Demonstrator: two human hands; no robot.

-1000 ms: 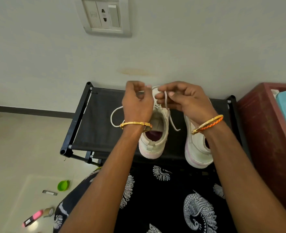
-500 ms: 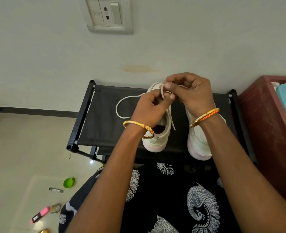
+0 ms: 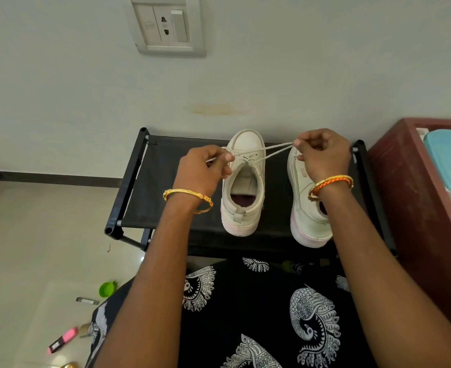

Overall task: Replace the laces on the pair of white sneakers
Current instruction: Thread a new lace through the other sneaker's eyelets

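Observation:
Two white sneakers stand side by side on a black fabric rack [image 3: 166, 179], toes toward the wall. The left sneaker [image 3: 244, 184] is laced with a white lace [image 3: 269, 152], its ends crossed over the tongue and stretched taut to both sides. My left hand [image 3: 205, 168] pinches one end at the shoe's left. My right hand [image 3: 322, 155] pinches the other end, stretched over the right sneaker [image 3: 308, 216], whose front is hidden by that hand.
A maroon cabinet [image 3: 415, 197] with a light blue lid [image 3: 450, 166] stands right of the rack. On the floor at lower left lie a green cap [image 3: 107, 288], a pink marker [image 3: 62, 339] and a small metal piece [image 3: 87, 300]. A wall socket [image 3: 166, 25] is above.
My hands were together above the left sneaker's tongue working the lace. Now they have pulled apart sideways, drawing the lace ends taut.

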